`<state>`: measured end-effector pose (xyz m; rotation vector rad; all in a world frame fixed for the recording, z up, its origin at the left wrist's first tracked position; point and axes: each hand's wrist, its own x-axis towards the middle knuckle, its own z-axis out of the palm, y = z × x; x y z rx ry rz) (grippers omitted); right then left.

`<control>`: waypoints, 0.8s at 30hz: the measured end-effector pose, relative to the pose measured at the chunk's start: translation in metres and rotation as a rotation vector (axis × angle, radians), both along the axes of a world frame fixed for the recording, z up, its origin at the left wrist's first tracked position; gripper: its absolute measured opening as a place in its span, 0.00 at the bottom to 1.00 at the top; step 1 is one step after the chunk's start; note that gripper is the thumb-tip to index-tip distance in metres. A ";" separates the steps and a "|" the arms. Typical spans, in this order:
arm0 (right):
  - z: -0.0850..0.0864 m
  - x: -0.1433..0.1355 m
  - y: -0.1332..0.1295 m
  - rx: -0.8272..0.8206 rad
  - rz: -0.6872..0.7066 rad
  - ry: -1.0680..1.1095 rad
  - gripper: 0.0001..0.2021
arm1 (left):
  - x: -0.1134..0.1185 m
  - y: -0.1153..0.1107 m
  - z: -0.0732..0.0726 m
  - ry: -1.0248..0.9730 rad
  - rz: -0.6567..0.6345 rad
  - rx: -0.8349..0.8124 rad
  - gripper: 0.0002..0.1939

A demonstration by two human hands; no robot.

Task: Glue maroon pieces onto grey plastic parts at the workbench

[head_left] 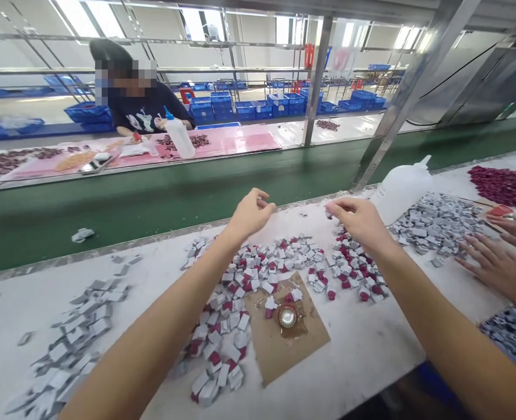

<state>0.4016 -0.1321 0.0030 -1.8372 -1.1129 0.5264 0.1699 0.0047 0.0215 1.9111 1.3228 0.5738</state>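
My left hand (253,213) hovers over the far edge of the white table, fingers curled, with nothing I can make out in them. My right hand (356,219) is to its right, thumb and fingertips pinched on a small dark piece too small to name. Below and between them lie many small grey and magenta pieces (284,256). A brown cardboard square (271,356) lies nearer me, bearing a round cap (287,317) in a wet patch and a few pieces. A white bottle (400,189) lies tilted just beyond my right hand.
Grey pieces (83,326) spread at the left; a grey pile (437,224) and magenta pile (503,186) lie right. Another person's hands (494,259) reach in there. A green belt (258,175) runs beyond, with metal posts (317,87). A person (148,105) sits across it.
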 end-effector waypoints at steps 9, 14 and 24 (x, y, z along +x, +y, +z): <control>0.005 -0.103 -0.078 0.323 0.219 0.569 0.28 | -0.044 -0.152 0.012 -0.547 -0.341 -0.039 0.08; -0.009 -0.127 -0.137 0.297 0.231 0.525 0.19 | -0.078 -0.210 -0.006 -0.576 -0.195 -0.104 0.04; -0.054 -0.111 -0.230 -0.159 0.425 0.366 0.22 | -0.162 -0.317 -0.045 -0.109 0.175 0.089 0.08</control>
